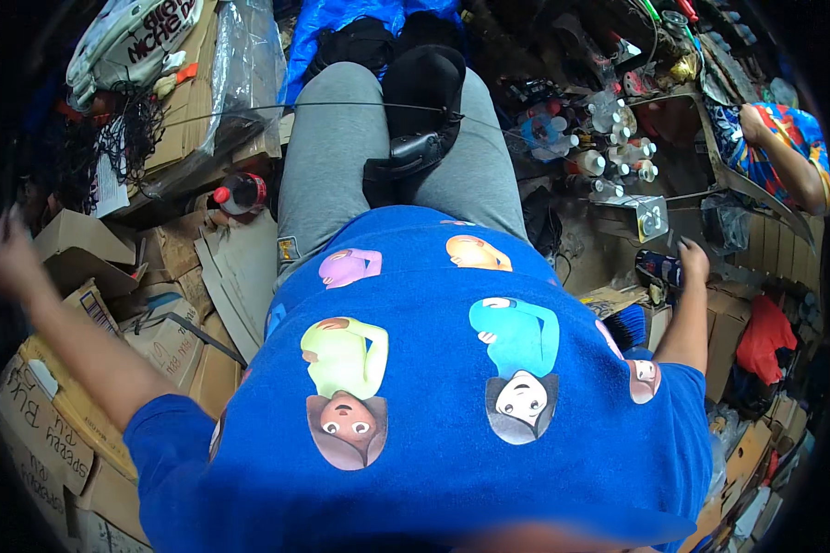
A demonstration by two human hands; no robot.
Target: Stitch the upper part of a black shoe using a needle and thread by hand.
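Observation:
My left hand (14,253) is out at the far left, beside an open cardboard box (78,244). Motion smears its fingers, so I cannot see whether it holds anything. On the right, my right hand (694,263) is raised with curled fingers. A small pale tip shows at its top, too small to name. Just left of this hand lies a dark blue can (658,267). A black strap with a hard black case (415,152) rests across my lap. One thin dark cord (341,103) stretches over my thighs.
Stacked cardboard boxes (161,346) fill the left, near a red-capped bottle (240,194). Several plastic bottles (609,152) stand at the right front. A blue brush (625,324) and red bag (765,336) lie by my right arm. Another person's arm (793,166) shows at far right.

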